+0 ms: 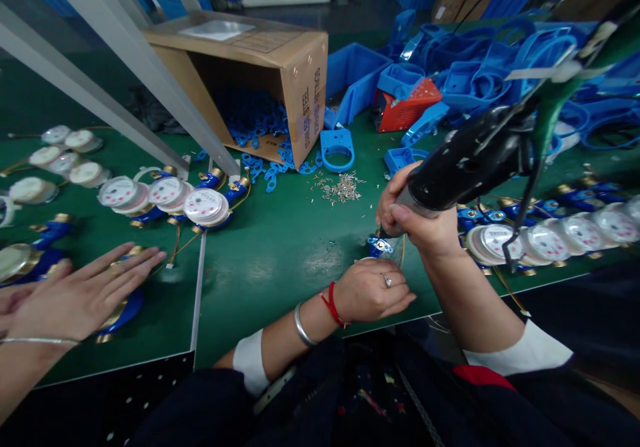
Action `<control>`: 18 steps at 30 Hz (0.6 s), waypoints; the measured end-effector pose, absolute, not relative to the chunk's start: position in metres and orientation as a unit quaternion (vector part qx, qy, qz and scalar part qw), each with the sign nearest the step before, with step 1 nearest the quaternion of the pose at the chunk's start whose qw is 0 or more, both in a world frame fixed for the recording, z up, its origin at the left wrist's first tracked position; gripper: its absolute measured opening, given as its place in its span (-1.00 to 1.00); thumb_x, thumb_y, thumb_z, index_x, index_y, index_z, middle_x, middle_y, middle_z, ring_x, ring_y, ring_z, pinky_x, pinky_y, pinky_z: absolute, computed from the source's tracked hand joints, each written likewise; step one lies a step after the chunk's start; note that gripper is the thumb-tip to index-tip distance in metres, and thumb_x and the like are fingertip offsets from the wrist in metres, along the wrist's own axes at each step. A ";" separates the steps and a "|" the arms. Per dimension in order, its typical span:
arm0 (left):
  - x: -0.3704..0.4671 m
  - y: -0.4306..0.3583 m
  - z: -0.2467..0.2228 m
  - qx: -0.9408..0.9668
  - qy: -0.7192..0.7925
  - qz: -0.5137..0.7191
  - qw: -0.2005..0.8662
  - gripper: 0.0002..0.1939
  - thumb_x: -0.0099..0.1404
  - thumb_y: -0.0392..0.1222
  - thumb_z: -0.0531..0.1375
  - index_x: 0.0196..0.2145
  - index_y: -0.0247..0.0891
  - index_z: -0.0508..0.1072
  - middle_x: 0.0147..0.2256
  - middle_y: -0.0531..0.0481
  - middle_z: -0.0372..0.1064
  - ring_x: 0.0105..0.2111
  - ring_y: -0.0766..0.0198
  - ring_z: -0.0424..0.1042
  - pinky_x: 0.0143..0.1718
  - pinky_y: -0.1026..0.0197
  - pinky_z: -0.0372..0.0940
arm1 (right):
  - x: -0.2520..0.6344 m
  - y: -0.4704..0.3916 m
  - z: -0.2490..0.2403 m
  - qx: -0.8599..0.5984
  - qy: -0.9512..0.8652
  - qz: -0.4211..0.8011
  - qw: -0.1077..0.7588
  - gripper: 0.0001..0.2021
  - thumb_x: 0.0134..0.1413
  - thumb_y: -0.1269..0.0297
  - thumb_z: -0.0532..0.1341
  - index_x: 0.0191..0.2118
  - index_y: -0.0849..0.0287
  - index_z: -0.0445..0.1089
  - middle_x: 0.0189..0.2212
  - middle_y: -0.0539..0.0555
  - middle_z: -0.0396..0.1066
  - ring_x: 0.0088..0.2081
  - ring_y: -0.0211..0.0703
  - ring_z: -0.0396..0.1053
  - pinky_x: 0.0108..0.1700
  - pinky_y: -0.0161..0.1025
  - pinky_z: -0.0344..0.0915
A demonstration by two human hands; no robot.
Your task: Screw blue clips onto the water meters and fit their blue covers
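My right hand [417, 217] is wrapped round the lower end of a black power screwdriver [457, 157], which slants down from the upper right. Its tip meets a blue fitting [380, 245] on a water meter, close to the table's front edge. Over that meter curls my left hand [375, 290], with a ring on one finger and a red string at the wrist. The hand covers most of the meter's body, so only the blue end and a bit of pale rim show. A pile of small screws [345, 187] lies just beyond.
Finished-looking water meters [547, 240] line the right side, and more meters [205, 207] stand at left. A co-worker's hands [85, 290] are at the far left. An open cardboard box [305, 100] spills blue clips. Blue plastic rings [337, 150] and a red bin [407, 107] lie behind.
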State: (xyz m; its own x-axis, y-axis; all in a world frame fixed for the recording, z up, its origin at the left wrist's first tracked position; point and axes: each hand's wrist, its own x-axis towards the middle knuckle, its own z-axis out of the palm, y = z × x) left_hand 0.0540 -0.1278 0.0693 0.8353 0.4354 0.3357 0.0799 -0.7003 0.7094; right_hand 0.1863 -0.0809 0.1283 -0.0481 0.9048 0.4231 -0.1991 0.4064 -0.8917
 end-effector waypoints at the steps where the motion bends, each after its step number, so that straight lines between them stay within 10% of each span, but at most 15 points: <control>1: 0.054 -0.128 0.068 0.895 0.140 0.247 0.345 -0.78 0.29 -0.15 0.07 -0.38 -0.17 0.50 -0.40 -0.10 0.44 -0.21 0.16 0.40 -0.05 0.07 0.28 | 0.187 -0.081 0.128 -0.311 -0.566 0.441 0.624 -0.74 -0.14 0.28 0.33 -0.27 0.14 0.33 -0.58 -0.11 0.30 -0.61 -0.33 0.28 -0.57 -0.33 0.29; 9: 0.056 -0.132 0.065 0.938 0.123 0.222 0.238 -0.75 0.33 -0.20 0.02 -0.27 -0.20 0.50 -0.30 -0.13 0.47 -0.12 0.15 0.39 -0.03 0.09 0.27 | 0.195 -0.078 0.130 -0.304 -0.589 0.469 0.584 -0.46 -0.16 0.19 0.35 0.01 0.10 0.26 -0.63 -0.13 0.30 -0.65 -0.31 0.25 -0.55 -0.28 0.30; 18: 0.041 -0.125 0.073 0.945 0.107 0.219 0.216 -0.60 0.23 -0.08 0.15 -0.01 -0.27 0.39 -0.05 -0.28 0.35 0.02 -0.04 0.29 0.11 -0.11 0.10 | 0.235 -0.125 0.193 -0.206 -0.603 0.343 0.690 -0.67 -0.15 0.22 0.33 -0.18 0.06 0.37 -0.67 -0.10 0.28 -0.67 -0.28 0.22 -0.63 -0.24 0.29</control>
State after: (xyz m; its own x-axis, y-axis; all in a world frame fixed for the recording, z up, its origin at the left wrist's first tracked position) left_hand 0.0413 -0.1251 0.0729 0.8813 0.2965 0.3679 0.1070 -0.8836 0.4559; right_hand 0.2352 -0.1252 0.1932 0.0373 0.7215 0.6914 -0.2238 0.6803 -0.6979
